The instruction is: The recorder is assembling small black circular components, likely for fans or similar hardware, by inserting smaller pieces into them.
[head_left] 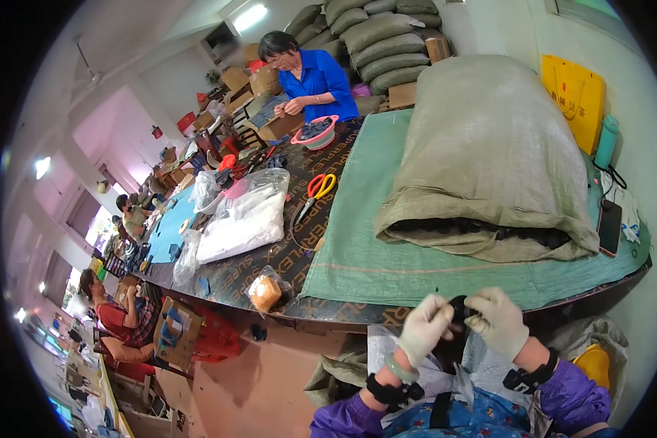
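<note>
My left hand (424, 330) and my right hand (501, 322), both in white gloves, are raised in front of the table's near edge. Their fingers are pinched on a small black piece (459, 309) held between them; its exact kind cannot be made out. Just beyond the hands, a large grey-green woven sack (489, 139) lies on a green woven sheet (350, 255). Dark items (482, 232) show inside the sack's open mouth, which faces me.
Red-and-yellow-handled scissors (320, 187), a wrapped bun (265, 292) and a white plastic-wrapped bundle (244, 223) lie left on the table. A phone (609, 228) and teal bottle (606, 142) are at right. Across the table, a person in blue (317, 84) works beside a pink basin (316, 136).
</note>
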The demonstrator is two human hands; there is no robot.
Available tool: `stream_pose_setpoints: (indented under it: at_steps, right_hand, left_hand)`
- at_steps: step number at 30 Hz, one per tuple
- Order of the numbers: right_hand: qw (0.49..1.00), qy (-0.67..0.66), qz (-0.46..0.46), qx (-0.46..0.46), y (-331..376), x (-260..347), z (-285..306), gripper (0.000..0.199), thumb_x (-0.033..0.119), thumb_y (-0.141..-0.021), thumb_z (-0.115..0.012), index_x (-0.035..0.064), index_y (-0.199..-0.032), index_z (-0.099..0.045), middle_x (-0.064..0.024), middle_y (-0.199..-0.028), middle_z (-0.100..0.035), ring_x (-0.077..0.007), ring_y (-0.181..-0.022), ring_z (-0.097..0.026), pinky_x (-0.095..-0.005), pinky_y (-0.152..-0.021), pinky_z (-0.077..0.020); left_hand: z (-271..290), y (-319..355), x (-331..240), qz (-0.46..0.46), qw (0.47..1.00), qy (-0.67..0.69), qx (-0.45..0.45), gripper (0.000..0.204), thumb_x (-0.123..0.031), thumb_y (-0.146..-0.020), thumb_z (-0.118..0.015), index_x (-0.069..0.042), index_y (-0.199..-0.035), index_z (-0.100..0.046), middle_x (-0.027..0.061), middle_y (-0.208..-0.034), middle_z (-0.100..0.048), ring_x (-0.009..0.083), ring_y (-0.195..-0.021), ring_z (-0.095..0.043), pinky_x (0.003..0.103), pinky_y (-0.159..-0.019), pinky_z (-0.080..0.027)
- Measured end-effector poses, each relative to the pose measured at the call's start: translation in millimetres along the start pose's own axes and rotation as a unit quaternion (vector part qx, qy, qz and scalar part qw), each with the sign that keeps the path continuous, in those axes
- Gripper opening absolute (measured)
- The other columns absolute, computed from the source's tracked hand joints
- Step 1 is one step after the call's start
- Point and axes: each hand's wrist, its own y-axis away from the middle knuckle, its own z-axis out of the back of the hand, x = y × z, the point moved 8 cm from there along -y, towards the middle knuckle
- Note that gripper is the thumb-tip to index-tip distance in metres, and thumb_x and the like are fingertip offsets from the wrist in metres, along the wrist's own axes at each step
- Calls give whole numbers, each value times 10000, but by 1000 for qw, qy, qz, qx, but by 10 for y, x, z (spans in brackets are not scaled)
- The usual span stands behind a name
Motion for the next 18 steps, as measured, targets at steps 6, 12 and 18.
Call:
stream_pose_setpoints:
  at_steps: [6, 12, 18]
  right_hand:
    - [995, -34, 57, 78, 114, 254, -167, 262, 171, -797, -639, 80, -1040, -608, -115, -965, -592, -294, -867, -595, -362, -723, -498]
    - [953, -263, -151, 18, 325, -67, -281, 271, 280, -867, -570, 52, -1009, -601, -133, -933, -592, -288, -867, -581, -354, -752, -475]
    - [957, -226, -178, 23, 308, -14, -200, 296, 283, -898, -539, 4, -972, -608, -143, -902, -605, -256, -810, -609, -339, -720, -477]
  left_hand:
    - [-155, 363, 139, 15, 980, 182, 81, 319, -166, -903, -609, -14, -1159, -495, 88, -1005, -588, 127, -749, -604, 221, -632, -479]
    - [-281, 559, -331, -381, 872, -305, -48, 566, -293, -884, -638, -34, -1334, -413, 93, -1067, -582, 138, -753, -565, 239, -652, -465]
    - [-219, 440, -112, -191, 963, -189, 2, 635, -188, -771, -742, -15, -1304, -444, 117, -1128, -526, 210, -1010, -538, 306, -826, -473]
